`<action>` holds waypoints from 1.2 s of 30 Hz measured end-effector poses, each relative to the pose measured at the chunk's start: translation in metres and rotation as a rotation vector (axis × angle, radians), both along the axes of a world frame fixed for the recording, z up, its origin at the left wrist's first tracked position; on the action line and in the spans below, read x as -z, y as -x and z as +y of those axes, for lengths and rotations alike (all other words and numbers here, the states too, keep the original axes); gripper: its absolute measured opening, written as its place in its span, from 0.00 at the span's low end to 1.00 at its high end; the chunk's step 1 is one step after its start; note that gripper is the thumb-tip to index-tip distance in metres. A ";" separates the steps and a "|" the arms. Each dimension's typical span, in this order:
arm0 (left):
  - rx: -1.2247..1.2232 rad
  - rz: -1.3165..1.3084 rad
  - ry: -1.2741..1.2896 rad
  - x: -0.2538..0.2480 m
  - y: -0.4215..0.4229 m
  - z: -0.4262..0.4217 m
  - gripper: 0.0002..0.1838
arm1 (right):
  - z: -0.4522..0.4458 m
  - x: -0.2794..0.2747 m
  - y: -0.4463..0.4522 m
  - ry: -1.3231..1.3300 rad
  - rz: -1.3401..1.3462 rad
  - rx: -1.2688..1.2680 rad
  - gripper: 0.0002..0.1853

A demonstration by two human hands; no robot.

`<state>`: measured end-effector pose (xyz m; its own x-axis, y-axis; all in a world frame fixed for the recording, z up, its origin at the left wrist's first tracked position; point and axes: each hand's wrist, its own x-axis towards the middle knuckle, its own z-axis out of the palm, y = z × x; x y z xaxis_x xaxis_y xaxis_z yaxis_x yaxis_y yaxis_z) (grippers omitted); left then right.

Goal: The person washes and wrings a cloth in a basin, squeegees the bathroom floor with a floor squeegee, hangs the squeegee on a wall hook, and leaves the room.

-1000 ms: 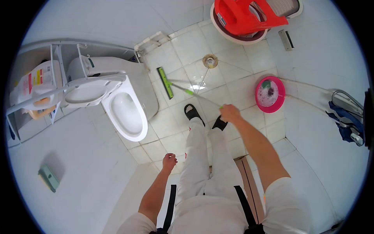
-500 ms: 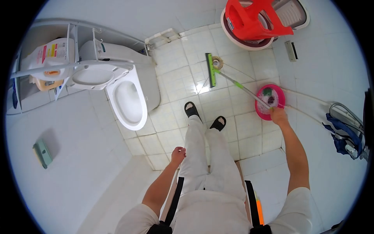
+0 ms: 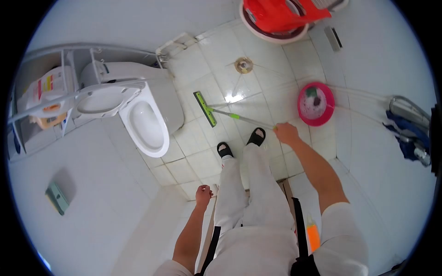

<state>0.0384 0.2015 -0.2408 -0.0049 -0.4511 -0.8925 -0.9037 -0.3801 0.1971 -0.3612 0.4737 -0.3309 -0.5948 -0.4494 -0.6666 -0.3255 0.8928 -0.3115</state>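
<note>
My right hand point(image 3: 286, 133) is closed round the end of the handle of a green floor squeegee point(image 3: 205, 109). The squeegee's blade lies on the white floor tiles, between the toilet and the round drain point(image 3: 243, 65). Its pole slants from the blade to my hand, just above my sandalled feet. My left hand point(image 3: 204, 193) hangs beside my left leg, its fingers curled in and nothing visible in them. To the right of the squeegee stands a pink basin point(image 3: 316, 104) with foamy water and something green and dark inside.
The toilet point(image 3: 147, 129) stands at the left with its lid up, beside a metal rack point(image 3: 64, 99) holding bottles. A red plastic stool point(image 3: 276, 16) rests on a tub at the top. A hose and blue cloths point(image 3: 405, 133) hang on the right wall.
Since half a second ago the squeegee blade has moved left from beside the drain towards the toilet. My right hand has come left, away from the pink basin, and my feet have shifted.
</note>
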 end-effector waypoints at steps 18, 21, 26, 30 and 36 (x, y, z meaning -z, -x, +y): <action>0.196 0.115 -0.033 0.043 -0.052 -0.059 0.15 | 0.176 -0.138 -0.034 -0.360 0.194 0.375 0.12; 0.174 0.102 0.011 0.027 -0.066 -0.083 0.15 | 0.092 -0.095 -0.003 -0.346 0.171 0.275 0.18; 0.091 0.114 0.033 0.006 -0.111 -0.123 0.15 | -0.055 0.039 -0.019 -0.252 0.181 -0.067 0.12; -0.051 0.104 0.010 0.019 -0.178 -0.147 0.16 | -0.179 0.001 -0.084 -0.259 0.041 0.142 0.10; -0.063 0.077 -0.001 0.017 -0.238 -0.159 0.14 | -0.230 -0.075 -0.136 -0.268 0.158 0.137 0.12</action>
<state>0.2762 0.0424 -0.2578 -0.0453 -0.4520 -0.8908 -0.8601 -0.4360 0.2649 -0.2247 0.2434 -0.2558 -0.7429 -0.1794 -0.6450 -0.2225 0.9748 -0.0149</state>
